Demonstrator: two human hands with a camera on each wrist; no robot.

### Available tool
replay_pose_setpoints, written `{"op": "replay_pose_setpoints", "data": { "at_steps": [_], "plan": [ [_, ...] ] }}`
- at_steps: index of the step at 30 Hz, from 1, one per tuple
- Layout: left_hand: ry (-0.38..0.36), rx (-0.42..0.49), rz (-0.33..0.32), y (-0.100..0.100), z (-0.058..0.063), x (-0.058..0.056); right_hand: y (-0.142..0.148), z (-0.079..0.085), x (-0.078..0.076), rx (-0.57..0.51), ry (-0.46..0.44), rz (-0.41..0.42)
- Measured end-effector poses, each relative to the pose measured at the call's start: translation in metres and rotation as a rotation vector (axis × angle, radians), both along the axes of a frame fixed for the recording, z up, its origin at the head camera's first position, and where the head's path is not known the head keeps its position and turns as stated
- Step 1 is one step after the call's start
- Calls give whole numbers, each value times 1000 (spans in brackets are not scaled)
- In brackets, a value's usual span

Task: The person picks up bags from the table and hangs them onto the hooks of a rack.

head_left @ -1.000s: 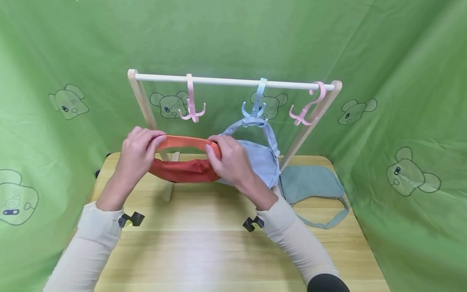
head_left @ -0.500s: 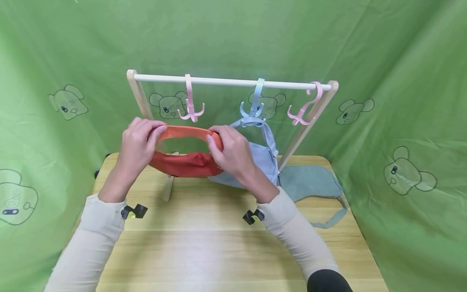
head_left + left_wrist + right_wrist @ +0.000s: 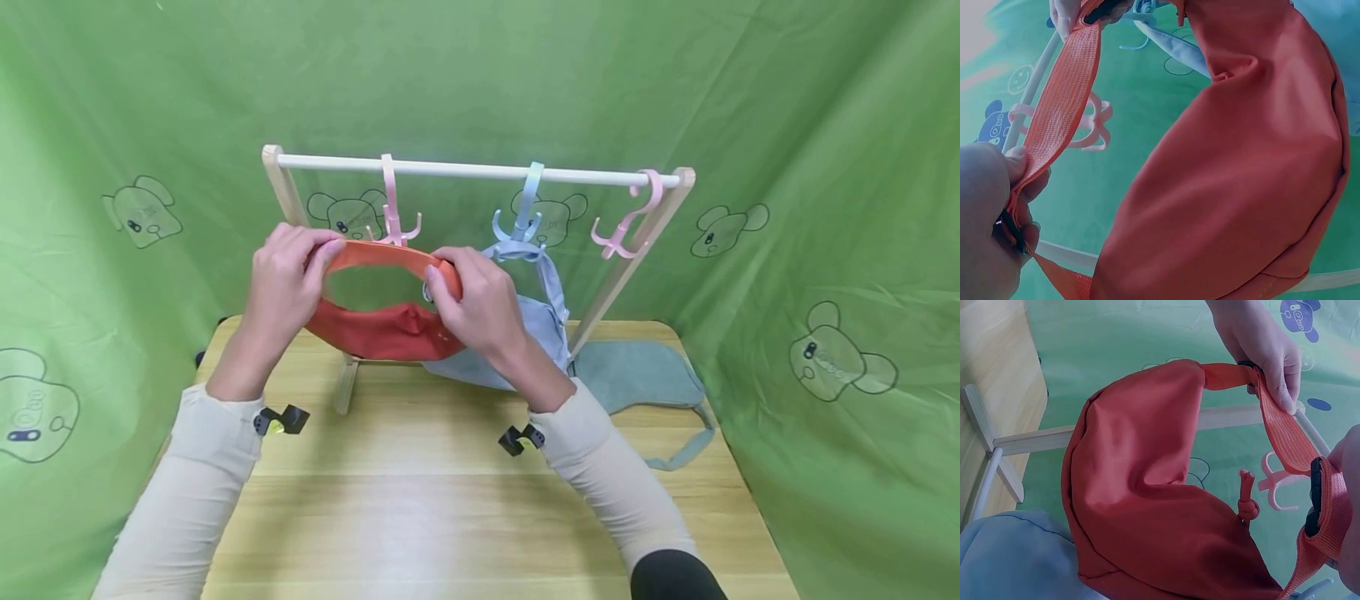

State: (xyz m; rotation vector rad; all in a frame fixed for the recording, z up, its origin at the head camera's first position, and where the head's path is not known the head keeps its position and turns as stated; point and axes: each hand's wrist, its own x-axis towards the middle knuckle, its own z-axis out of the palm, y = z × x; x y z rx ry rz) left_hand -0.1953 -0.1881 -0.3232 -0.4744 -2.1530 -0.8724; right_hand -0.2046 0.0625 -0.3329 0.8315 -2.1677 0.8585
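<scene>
A red shoulder bag [image 3: 382, 332] hangs in the air from its orange strap [image 3: 378, 255], held between both hands. My left hand [image 3: 283, 279] pinches the strap's left end between thumb and fingers. At the other end my right hand [image 3: 483, 304] grips the strap, close by a black buckle [image 3: 1315, 497]. The strap's upper edge overlaps the lower part of the left pink hook [image 3: 391, 204] in the head view. In the left wrist view the bag's body [image 3: 1229, 169] sags below the stretched strap, and the pink hook [image 3: 1091, 122] shows behind it.
A white rail [image 3: 457, 169] on wooden posts carries the hooks. From the blue hook [image 3: 528, 208] hangs a light blue bag [image 3: 543, 329]. Another pink hook [image 3: 621, 225] is at right. A grey-green bag [image 3: 637, 375] lies on the wooden table [image 3: 412, 517]; green cloth surrounds everything.
Both hands have risen with the red bag, bringing its strap up to the left pink hook's level. Each hand keeps its grip on the strap.
</scene>
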Motion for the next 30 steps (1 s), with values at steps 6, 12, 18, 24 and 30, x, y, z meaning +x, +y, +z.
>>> {"op": "replay_pose_setpoints", "data": {
  "at_steps": [6, 12, 18, 24, 30],
  "plan": [
    [-2, 10, 5, 2, 5, -3, 0, 4, -1, -26, -17, -2],
    [3, 21, -2, 4, 11, -7, -1, 8, -1, -56, -37, -6],
    [-10, 38, 3, 7, 16, -10, -1, 11, -3, -92, -51, -12],
    [-23, 50, 7, 10, 21, -13, -1, 14, -6, -140, -54, -6],
    [-31, 66, 12, 12, 24, -18, -2, 16, -8, -178, -70, -15]
  ]
}}
